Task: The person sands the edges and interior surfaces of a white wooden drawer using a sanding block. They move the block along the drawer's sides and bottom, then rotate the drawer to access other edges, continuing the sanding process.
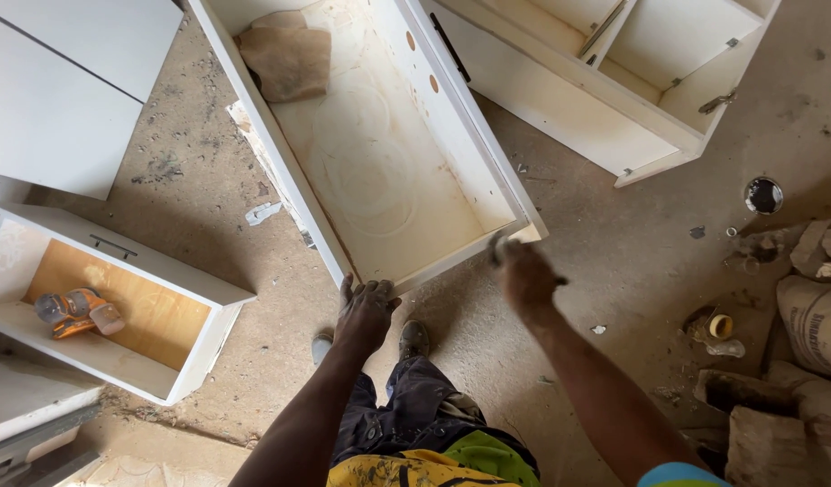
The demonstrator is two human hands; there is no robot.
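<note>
A long white drawer box [280, 153] lies open-side up on the dusty floor in front of me, its pale wooden bottom bare and stained. My left hand [365, 311] rests with spread fingers on the near left corner of its front edge. At the near right corner is my right hand [523, 273], blurred, fingers curled by the rim; what it grips cannot be told. A crumpled brown cloth [287, 56] lies in the far end of the drawer. My shoes show just below the drawer's near edge.
A second white cabinet carcass [614, 117] lies at the upper right. At left a smaller white drawer [208, 289] holds an orange power tool [77, 311]. White panels [55, 99] lie upper left. Sacks [817, 325], rubble, a tape roll [720, 326] and a small tin [763, 195] crowd the right.
</note>
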